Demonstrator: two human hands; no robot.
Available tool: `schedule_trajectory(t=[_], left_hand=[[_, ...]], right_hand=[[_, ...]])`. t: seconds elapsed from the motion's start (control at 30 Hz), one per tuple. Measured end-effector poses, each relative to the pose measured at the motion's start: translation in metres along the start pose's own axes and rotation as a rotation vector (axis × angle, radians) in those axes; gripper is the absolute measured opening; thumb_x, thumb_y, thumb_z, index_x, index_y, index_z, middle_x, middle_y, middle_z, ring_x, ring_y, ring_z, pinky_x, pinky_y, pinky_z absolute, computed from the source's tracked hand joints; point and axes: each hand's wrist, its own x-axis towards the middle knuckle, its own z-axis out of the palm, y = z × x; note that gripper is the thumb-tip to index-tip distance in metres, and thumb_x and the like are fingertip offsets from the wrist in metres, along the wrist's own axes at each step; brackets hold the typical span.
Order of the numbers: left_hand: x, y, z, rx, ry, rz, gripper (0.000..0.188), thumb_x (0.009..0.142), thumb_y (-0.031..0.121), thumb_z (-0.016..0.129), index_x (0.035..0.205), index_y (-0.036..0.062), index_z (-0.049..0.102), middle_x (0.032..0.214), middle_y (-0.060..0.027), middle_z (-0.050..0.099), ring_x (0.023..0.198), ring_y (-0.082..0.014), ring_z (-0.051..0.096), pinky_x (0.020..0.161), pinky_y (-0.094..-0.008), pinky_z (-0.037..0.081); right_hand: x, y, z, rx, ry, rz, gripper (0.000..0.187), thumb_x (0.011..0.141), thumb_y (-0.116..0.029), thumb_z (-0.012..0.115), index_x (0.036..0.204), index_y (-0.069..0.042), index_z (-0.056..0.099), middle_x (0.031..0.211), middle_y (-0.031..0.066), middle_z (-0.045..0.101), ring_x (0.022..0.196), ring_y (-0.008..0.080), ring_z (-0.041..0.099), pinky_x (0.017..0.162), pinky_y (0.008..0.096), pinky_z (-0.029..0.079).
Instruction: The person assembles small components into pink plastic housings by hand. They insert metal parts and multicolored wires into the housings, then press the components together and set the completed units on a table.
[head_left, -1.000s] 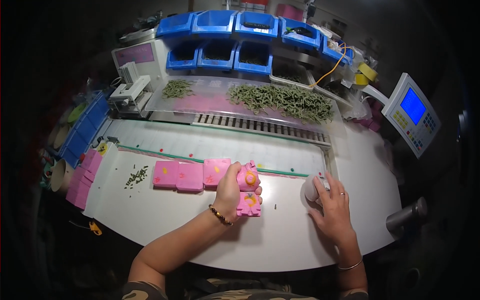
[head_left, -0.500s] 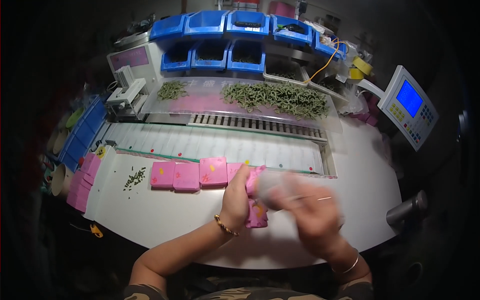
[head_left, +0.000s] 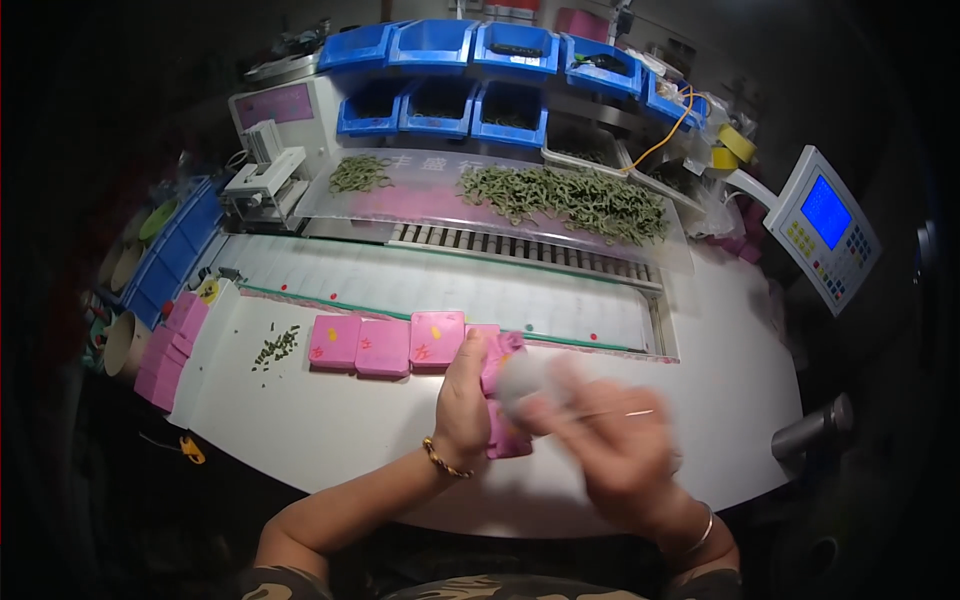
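My left hand [head_left: 462,400] is closed round a pink block with a knobbly, uneven edge [head_left: 503,350], its thumb pointing up. A second pink piece with a yellow mark [head_left: 509,432] shows just below it, near the table; I cannot tell whether the two are joined. In my right hand [head_left: 625,440], fingers curled, is a rounded grey-white thing [head_left: 528,388], too smeared by motion to name. It is against or just in front of the pink block. To the left, several pink blocks [head_left: 384,348] with red and yellow marks stand in a row along the belt edge.
A white belt [head_left: 440,290] runs behind the blocks. Beyond it, green twisted pieces [head_left: 565,200] lie on a clear sheet under blue bins [head_left: 430,45]. Small green bits [head_left: 277,347] lie at left. A control panel [head_left: 825,225] and a grey cylinder [head_left: 812,428] stand at right.
My right hand and the grey-white thing have shifted slightly left and down over the pink block. My left hand keeps its hold. The coloured dots on the belt have moved left. The view has turned slightly.
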Motion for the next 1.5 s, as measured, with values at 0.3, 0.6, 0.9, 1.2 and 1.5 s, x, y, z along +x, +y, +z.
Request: schedule_trajectory(t=[0.3,0.6,0.9,1.2,1.5], left_hand=[[0.004,0.028,-0.01,-0.218,-0.051,-0.165,0.044,0.108,0.038,0.03,0.105,0.0032,0.057,0.094,-0.0093,0.061,0.079,-0.0125,0.06,0.07,-0.0274,0.05],[0.002,0.028,-0.02,-0.037,-0.036,-0.078,0.049,0.105,0.049,0.033,0.107,0.0048,0.056,0.084,-0.008,0.061,0.067,-0.0139,0.057,0.061,-0.0276,0.048],[0.024,0.052,-0.023,-0.147,0.039,-0.292,0.068,0.098,0.068,0.031,0.105,0.0052,0.057,0.089,-0.0093,0.061,0.076,-0.0225,0.066,0.052,-0.0343,0.057],[-0.005,0.036,-0.007,0.113,-0.247,-0.126,0.042,0.107,0.043,0.036,0.115,0.004,0.049,0.098,-0.0112,0.061,0.08,-0.019,0.066,0.074,-0.0339,0.056],[-0.014,0.033,-0.023,0.234,-0.364,0.055,0.036,0.103,0.031,0.054,0.124,0.002,0.049,0.112,-0.0077,0.061,0.103,-0.0141,0.059,0.092,-0.0303,0.049]], right_hand=[[0.004,0.01,-0.011,0.003,0.218,0.086,0.044,0.075,-0.01,0.068,0.119,-0.012,0.071,0.128,0.0195,0.063,0.083,0.0173,0.065,0.07,0.0285,0.04],[-0.03,0.01,0.02,0.031,-0.245,0.123,0.05,0.078,-0.008,0.064,0.126,-0.021,0.065,0.135,0.0116,0.06,0.085,0.0178,0.066,0.073,0.0328,0.043],[-0.07,0.062,0.015,-0.229,-0.428,0.382,0.052,0.08,-0.002,0.062,0.131,-0.014,0.06,0.136,0.0148,0.058,0.093,0.0263,0.062,0.083,0.0384,0.041],[-0.01,0.046,0.046,0.476,-0.121,0.296,0.049,0.087,-0.019,0.073,0.132,-0.007,0.058,0.126,0.0137,0.062,0.108,0.0283,0.061,0.082,0.0339,0.048],[0.01,0.026,0.071,0.95,0.097,0.526,0.025,0.082,-0.016,0.079,0.099,-0.004,0.064,0.09,0.0035,0.068,0.083,0.0121,0.063,0.063,0.0245,0.046]])
